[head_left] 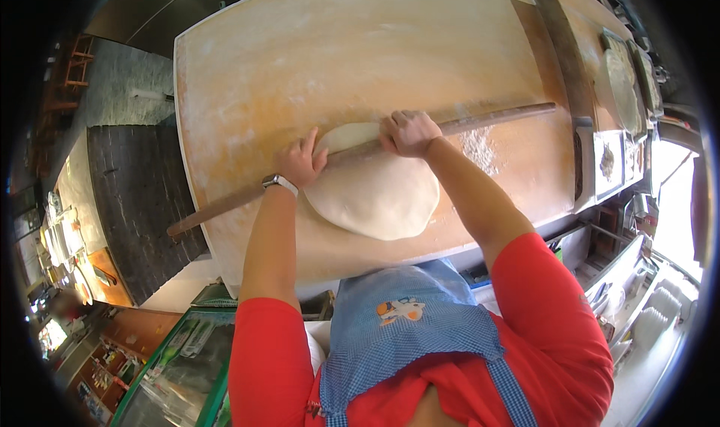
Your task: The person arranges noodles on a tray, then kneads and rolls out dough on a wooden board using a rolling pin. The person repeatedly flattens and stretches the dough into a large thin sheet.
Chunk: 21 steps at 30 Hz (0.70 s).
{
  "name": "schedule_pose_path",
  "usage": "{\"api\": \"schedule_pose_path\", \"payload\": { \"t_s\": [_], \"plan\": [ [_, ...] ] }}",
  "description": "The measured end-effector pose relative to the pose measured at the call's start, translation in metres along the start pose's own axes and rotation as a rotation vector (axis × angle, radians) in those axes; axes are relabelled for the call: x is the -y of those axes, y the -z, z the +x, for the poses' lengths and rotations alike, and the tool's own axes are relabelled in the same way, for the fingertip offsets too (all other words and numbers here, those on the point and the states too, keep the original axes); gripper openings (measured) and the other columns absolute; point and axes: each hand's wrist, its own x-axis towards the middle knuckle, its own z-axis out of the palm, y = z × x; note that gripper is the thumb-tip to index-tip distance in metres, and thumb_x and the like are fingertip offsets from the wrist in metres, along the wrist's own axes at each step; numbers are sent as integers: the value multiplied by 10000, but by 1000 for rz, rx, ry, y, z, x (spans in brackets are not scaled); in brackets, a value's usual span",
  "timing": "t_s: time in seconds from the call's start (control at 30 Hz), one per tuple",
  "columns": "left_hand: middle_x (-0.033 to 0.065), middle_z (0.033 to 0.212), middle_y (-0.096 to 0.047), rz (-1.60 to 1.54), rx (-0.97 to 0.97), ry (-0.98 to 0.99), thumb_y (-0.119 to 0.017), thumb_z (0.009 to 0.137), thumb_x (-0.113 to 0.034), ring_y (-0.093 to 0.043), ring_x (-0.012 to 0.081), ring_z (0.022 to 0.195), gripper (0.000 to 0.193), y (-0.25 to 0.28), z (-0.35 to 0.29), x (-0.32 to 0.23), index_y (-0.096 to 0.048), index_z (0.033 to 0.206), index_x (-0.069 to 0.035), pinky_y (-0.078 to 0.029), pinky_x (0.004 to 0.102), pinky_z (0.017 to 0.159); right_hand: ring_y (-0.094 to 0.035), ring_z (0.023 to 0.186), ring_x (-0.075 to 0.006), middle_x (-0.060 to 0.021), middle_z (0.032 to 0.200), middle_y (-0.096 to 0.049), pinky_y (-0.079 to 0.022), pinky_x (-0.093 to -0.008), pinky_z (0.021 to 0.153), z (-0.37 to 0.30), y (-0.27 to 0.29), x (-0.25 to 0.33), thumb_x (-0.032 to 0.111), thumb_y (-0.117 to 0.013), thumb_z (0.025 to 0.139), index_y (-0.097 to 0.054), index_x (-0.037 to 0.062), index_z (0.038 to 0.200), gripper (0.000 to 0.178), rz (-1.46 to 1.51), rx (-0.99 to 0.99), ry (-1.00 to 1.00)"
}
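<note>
Lying slantwise across the floured surface (pixel 337 48), the long wooden rolling pin (pixel 352 154) has its left end jutting out past the left edge, beside a dark plank top (pixel 139 209). Further in, the left hand (pixel 298 159), with a pale-strapped wristwatch (pixel 280 181) on its wrist, lies over the pin at the dough's left margin; its grip is spread, index finger stretched forward and thumb set apart, more laid on than wrapped round. Next comes the dough sheet (pixel 375 202), flat on the surface between the forearms, with the pin running across its far part: a small portion shows beyond the wood, the larger rounded portion on the near side. At the dough's far right margin the right hand (pixel 405 133) has its grip curled over the pin, knuckles up, pinching the wood. The rolling seems to be partway along: the dough is already one broad, smooth sheet with no tear in sight, yet its near rim looks thick and its outline is rounded but not quite even, so some thinning and evening probably remains. How thin it must be cannot be told. Right of it, loose flour (pixel 478 151) is scattered just on the near side of the pin, apparently not yet worked in, and the pin's right end reaches well past that.
</note>
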Motion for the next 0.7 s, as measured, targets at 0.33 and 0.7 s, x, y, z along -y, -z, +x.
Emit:
{"api": "schedule_pose_path", "payload": {
  "t_s": [0.33,0.7],
  "plan": [
    [164,1224,-541,196,-49,187,-597,869,-489,-570,335,1063,638,10,-8,-121,-528,1301,-24,-516,451,811,-656,898,-299,-121,909,-655,-519,-429,778,-79,-9,68,316,-550,889,-622,76,926,253,41,-68,-616],
    [145,995,-605,48,240,182,-569,883,-445,-645,328,849,391,-1,62,-91,-600,1000,-73,-539,454,637,-608,814,-253,-80,872,-576,-529,-375,611,-28,-8,54,308,-639,834,-608,114,902,208,63,-153,-354]
  ]
}}
